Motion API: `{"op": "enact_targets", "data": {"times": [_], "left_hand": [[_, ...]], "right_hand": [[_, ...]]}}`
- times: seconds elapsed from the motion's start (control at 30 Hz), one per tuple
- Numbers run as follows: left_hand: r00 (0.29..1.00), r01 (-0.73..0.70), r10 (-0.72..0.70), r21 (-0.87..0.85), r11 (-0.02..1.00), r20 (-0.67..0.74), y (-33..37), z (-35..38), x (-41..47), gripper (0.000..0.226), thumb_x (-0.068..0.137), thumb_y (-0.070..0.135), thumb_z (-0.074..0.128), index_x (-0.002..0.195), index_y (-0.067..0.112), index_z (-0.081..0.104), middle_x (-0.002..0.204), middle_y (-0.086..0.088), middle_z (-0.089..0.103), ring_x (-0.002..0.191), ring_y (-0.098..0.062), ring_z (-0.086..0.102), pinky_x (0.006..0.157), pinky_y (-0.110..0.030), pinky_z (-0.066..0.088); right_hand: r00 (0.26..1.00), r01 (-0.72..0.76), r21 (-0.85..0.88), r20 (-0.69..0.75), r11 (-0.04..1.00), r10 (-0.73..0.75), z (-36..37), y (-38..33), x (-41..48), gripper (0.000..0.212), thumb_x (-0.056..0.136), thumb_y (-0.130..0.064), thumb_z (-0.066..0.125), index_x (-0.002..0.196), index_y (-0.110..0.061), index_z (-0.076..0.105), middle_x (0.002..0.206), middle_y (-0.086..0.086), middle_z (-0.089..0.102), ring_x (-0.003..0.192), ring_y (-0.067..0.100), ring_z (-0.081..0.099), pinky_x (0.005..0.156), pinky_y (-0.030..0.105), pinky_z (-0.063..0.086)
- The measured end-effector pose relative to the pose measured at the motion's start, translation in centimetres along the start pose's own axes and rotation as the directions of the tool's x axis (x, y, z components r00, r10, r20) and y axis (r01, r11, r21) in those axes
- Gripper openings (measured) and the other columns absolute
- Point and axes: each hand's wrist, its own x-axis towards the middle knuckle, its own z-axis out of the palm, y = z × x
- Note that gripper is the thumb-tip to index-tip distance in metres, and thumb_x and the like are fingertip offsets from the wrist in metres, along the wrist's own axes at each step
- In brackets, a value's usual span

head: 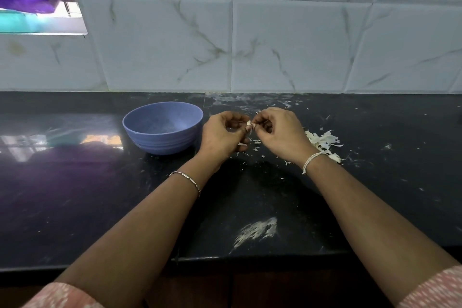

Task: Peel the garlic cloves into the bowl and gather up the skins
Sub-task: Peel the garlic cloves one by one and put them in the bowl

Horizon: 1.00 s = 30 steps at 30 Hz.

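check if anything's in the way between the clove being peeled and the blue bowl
Nothing visible does. The garlic clove is pinched between the left hand and right hand, and the blue bowl stands open just beside the left hand, with only that hand itself between them.

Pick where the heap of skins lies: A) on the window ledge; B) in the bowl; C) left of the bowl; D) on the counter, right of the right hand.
D: the skins lie on the counter just right of the right hand, which with the left hand pinches a clove; the bowl stands left of both.
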Motion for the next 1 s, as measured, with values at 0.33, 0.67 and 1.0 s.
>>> {"op": "enact_targets", "data": {"times": [0.33,0.67,1.0], "left_hand": [[1.000,0.011,-0.012,0.086,0.996,0.010,0.0,0.1,0.0,0.009,0.091,0.010,0.067,0.100,0.008,0.069,0.088,-0.008,0.065,0.062,-0.017,0.065,0.058,-0.031,0.060],[0.988,0.127,-0.117,-0.093,0.988,0.103,0.0,-0.1,0.0,0.017,0.098,0.004,0.052,0.107,0.005,0.066,0.096,-0.010,0.061,0.050,-0.005,0.057,0.053,-0.024,0.055],[0.993,0.006,-0.018,0.109,0.994,0.113,-0.6,0.0,0.1,0.012,0.096,0.008,0.058,0.101,0.013,0.068,0.089,-0.005,0.059,0.063,-0.013,0.061,0.055,-0.029,0.059]], "right_hand": [[0.994,-0.107,-0.178,0.004,0.978,0.110,-1.5,1.8,0.3,0.021,0.095,-0.014,0.059,0.110,-0.019,0.073,0.107,0.000,0.058,0.103,0.019,0.058,0.086,0.027,0.044],[0.973,-0.223,-0.331,-0.017,0.917,0.230,-3.7,2.6,-0.2,0.025,0.077,-0.002,0.070,0.068,-0.021,0.056,0.079,-0.001,0.063,0.083,0.023,0.061,0.071,0.027,0.039],[0.979,-0.187,-0.443,-0.009,0.877,0.204,-4.0,2.9,-0.5,0.018,0.095,-0.023,0.059,0.106,-0.020,0.072,0.114,0.005,0.062,0.105,0.027,0.060,0.084,0.039,0.049]]}}
